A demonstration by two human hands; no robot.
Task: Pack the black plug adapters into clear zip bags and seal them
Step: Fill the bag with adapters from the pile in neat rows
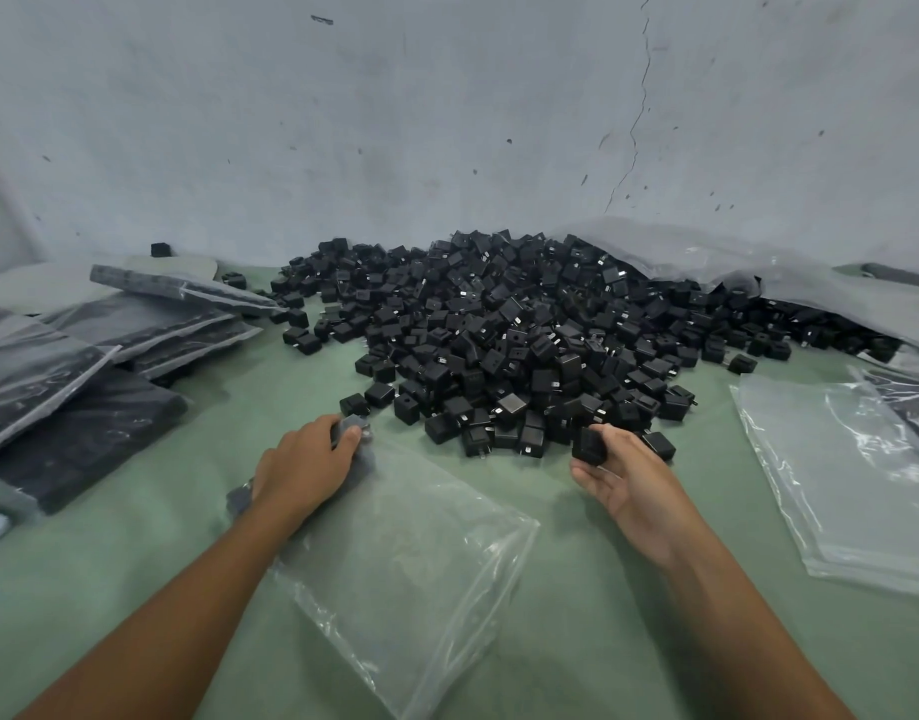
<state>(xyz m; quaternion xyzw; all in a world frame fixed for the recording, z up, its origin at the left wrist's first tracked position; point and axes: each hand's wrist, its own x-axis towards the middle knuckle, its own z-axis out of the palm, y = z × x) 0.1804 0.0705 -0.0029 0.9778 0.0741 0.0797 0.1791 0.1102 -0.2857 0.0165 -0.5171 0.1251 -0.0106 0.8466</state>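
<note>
A big heap of black plug adapters covers the middle of the green table. A clear zip bag lies flat in front of it. My left hand rests on the bag's far left corner, its fingers curled round an adapter that sits inside the bag. A second adapter shows through the plastic by my left wrist. My right hand pinches one black adapter at the heap's near edge, palm turned up.
Filled, sealed bags of adapters are stacked at the left. A pile of unused clear bags lies at the right. A large plastic sheet drapes over the heap's right end. A grey wall stands behind the table.
</note>
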